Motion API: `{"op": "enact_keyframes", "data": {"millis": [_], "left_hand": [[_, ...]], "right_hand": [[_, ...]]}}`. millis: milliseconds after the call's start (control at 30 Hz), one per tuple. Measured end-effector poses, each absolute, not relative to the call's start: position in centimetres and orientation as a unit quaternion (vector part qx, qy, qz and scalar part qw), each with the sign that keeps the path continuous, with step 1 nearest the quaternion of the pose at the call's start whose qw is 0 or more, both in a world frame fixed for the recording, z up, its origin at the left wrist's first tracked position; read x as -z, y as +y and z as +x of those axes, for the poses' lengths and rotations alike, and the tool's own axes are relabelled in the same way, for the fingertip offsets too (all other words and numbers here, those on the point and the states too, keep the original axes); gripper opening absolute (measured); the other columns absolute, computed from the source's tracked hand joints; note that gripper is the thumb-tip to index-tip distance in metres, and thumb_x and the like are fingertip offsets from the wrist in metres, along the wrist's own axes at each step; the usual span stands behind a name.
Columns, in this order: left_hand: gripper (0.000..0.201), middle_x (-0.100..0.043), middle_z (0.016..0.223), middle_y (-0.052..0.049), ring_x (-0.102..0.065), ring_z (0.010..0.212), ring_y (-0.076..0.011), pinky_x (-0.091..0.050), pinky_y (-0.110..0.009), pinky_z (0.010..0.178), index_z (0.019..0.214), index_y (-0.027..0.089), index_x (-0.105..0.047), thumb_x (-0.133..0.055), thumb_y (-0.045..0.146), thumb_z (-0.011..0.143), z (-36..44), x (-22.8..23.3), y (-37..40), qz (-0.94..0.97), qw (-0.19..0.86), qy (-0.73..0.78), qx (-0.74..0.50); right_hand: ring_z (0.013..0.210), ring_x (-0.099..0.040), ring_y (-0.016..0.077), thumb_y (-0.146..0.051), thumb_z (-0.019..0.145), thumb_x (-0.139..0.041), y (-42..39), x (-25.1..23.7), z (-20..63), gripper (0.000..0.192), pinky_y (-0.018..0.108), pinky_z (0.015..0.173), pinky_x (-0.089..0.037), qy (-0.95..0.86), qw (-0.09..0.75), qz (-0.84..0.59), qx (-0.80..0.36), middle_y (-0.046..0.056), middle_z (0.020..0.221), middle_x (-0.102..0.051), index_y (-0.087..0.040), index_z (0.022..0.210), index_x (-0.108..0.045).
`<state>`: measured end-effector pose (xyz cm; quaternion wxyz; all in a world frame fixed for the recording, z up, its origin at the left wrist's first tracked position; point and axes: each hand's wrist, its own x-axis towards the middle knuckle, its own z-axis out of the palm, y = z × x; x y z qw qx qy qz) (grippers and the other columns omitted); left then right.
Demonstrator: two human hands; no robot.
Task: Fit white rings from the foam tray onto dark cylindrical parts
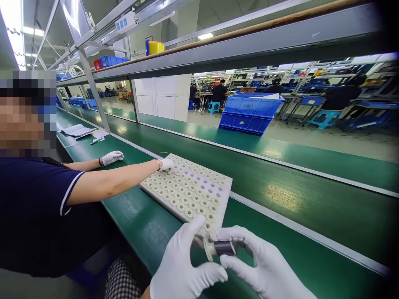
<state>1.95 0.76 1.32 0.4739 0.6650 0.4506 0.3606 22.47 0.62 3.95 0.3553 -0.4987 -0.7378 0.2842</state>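
My right hand (pixel 262 259), in a white glove, pinches a small dark cylinder (pixel 225 248) between thumb and fingers. A pale flanged end (pixel 209 249) of this piece points toward my left hand (pixel 187 261). That hand, also gloved, is open, its thumb and forefinger spread around the flange; whether they touch it I cannot tell. Just beyond both hands lies a white foam tray (pixel 226 197) filled with rows of pale ring-shaped pieces (pixel 181 206). Some spots toward its far side show bare holes.
At left a co-worker (pixel 34 216) reaches a gloved hand (pixel 166 165) onto the tray; the other hand (pixel 112 158) is over the green bench (pixel 134 207). A conveyor belt (pixel 249 174) runs behind. Blue crates (pixel 249 112) stand beyond, under an overhead shelf (pixel 218 50).
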Motion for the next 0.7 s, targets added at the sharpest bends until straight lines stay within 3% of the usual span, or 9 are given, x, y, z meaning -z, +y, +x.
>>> {"op": "enact_keyframes", "data": {"millis": [100,167,300,400,533,700], "left_hand": [[0.071,-0.067,0.1,-0.014,-0.065,0.081,-0.0196,-0.055,-0.034,0.079,0.128,0.011,-0.059,-0.06,0.067,0.086,1.9,-1.9,0.8,0.612,0.579,0.381,-0.381],[0.06,-0.064,0.08,-0.009,-0.058,0.062,-0.0123,-0.05,-0.026,0.062,0.112,0.008,-0.063,-0.055,0.064,0.091,1.9,-2.2,0.8,0.578,0.643,0.343,-0.369],[0.038,-0.068,0.097,-0.007,-0.062,0.085,-0.0156,-0.049,-0.027,0.08,0.109,0.013,-0.065,-0.07,0.042,0.086,1.8,-2.9,0.5,0.618,0.576,0.367,-0.389],[0.034,-0.067,0.104,-0.004,-0.062,0.095,-0.0158,-0.047,-0.025,0.088,0.108,0.017,-0.067,-0.075,0.03,0.078,1.9,-3.8,0.2,0.663,0.496,0.388,-0.405],[0.036,-0.067,0.098,-0.006,-0.061,0.089,-0.0168,-0.046,-0.026,0.084,0.102,0.014,-0.067,-0.076,0.037,0.076,1.9,-4.2,0.1,0.631,0.532,0.399,-0.4],[0.054,-0.058,0.074,-0.005,-0.052,0.066,-0.0109,-0.042,-0.024,0.065,0.095,0.01,-0.06,-0.072,0.059,0.079,1.7,-3.7,0.2,0.56,0.641,0.367,-0.376]], "right_hand": [[0.077,-0.07,0.0132,-0.033,0.083,-0.07,0.2,-3.8,22.7,0.018,0.021,0.072,-0.059,-0.737,0.379,-0.476,-0.294,0.001,0.09,-0.073,-0.022,0.097,-0.069],[0.076,-0.07,0.0122,-0.033,0.085,-0.069,0.1,-3.8,22.7,0.016,0.02,0.071,-0.058,-0.746,0.383,-0.457,-0.296,0.0,0.089,-0.072,-0.022,0.097,-0.068],[0.082,-0.071,0.0138,-0.035,0.085,-0.069,0.0,-4.0,22.6,0.019,0.023,0.076,-0.058,-0.746,0.365,-0.465,-0.307,0.003,0.095,-0.073,-0.021,0.099,-0.069],[0.083,-0.071,0.0154,-0.039,0.083,-0.071,0.0,-4.1,22.5,0.024,0.025,0.077,-0.059,-0.734,0.36,-0.478,-0.32,0.004,0.096,-0.074,-0.021,0.099,-0.07],[0.083,-0.071,0.0163,-0.035,0.08,-0.071,-0.3,-4.2,22.3,0.025,0.025,0.076,-0.059,-0.727,0.349,-0.488,-0.333,0.003,0.095,-0.074,-0.02,0.1,-0.07],[0.082,-0.072,0.0166,-0.029,0.079,-0.068,-0.7,-4.5,21.8,0.024,0.026,0.075,-0.059,-0.732,0.351,-0.486,-0.324,0.004,0.097,-0.074,-0.021,0.102,-0.071]]}}
